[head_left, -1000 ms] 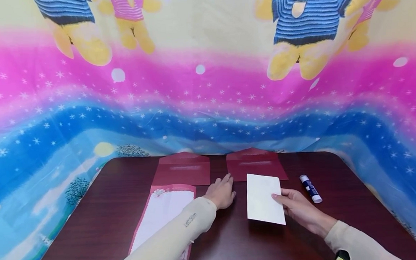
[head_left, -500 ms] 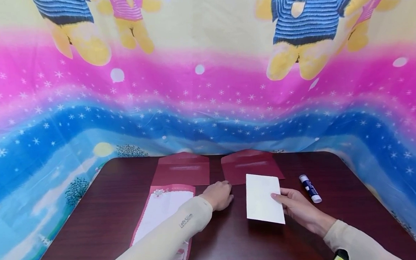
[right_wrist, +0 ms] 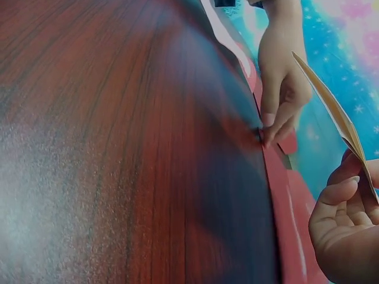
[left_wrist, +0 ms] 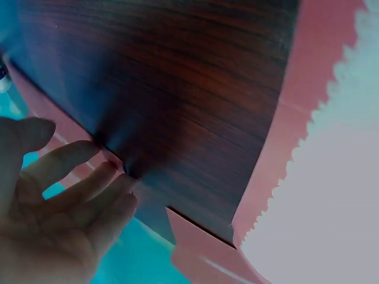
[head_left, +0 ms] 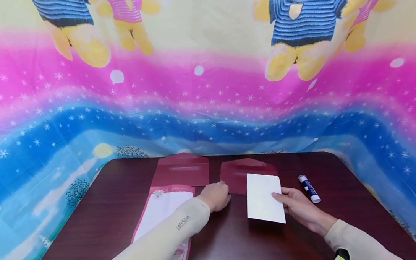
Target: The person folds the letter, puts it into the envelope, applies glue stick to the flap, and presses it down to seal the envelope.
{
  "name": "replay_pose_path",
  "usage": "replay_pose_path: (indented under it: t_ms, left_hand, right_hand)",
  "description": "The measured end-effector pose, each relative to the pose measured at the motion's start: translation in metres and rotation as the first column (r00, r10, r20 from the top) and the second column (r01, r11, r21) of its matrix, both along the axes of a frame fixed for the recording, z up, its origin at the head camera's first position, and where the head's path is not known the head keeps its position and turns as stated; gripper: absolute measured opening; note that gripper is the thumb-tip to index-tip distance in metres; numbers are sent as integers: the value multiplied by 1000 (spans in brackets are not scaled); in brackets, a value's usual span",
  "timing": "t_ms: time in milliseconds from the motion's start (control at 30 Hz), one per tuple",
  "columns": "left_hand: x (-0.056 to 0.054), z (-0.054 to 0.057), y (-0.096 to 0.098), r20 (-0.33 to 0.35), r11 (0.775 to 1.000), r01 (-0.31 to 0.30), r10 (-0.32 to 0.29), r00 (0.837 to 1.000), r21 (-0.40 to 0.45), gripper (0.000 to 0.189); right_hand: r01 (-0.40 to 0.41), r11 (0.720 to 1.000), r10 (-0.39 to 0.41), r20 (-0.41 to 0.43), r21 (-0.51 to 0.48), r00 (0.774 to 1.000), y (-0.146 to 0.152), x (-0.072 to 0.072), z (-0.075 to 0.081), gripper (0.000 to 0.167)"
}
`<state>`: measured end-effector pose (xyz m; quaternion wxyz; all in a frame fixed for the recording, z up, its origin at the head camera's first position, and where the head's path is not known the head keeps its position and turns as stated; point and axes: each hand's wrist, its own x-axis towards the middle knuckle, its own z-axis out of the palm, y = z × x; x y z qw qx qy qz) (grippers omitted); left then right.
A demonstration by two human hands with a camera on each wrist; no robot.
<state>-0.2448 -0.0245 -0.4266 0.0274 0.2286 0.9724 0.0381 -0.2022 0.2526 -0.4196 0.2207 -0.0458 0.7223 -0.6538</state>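
My left hand (head_left: 215, 196) has its fingers curled at the near left corner of a dark red envelope (head_left: 234, 178), its pointed flap folded out toward the back. In the right wrist view, the thumb and forefinger of that left hand (right_wrist: 283, 71) meet at the envelope's near edge. My right hand (head_left: 303, 209) holds a cream folded card (head_left: 263, 199) upright above the table, thumb on its face and fingers behind. Its two layers show edge-on in the right wrist view. The card covers the envelope's right part in the head view.
A second red envelope (head_left: 182, 175) lies at the back left. In front of it is a white letter sheet (head_left: 166, 208) with a red border, partly under my left sleeve. A glue stick (head_left: 309, 189) lies at the right on the dark wooden table (head_left: 104, 210). A printed cloth hangs behind.
My left fingers have gone from spread to curled. The right red envelope has slid left and toward me with that hand. The right hand keeps the card almost still.
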Motion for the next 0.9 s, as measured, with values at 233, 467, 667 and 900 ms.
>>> replay_pose_path:
  t_ms: [233,467,667,900]
  left_hand:
    - [-9,-13,1,-166,991,-99,113,980,89,26]
    - [-6,-23,12,-204,965,-256,264,943,64,57]
    - [-9,-21,19,-104,935,-343,352,930,94,66]
    - [-17,-15,17,122,882,-443,428,896,163,82]
  right_hand:
    - [2,1000,-2,-6,4,1000,-1,-1,0,63]
    - [1,1000,-1,-9,-1,1000,-2,-1,-1,61]
    - [1,1000,-1,-16,-3,1000,-2,-1,-3,59]
    - [-4,1000,5,-28,2,1000,-4,-1,-3,61]
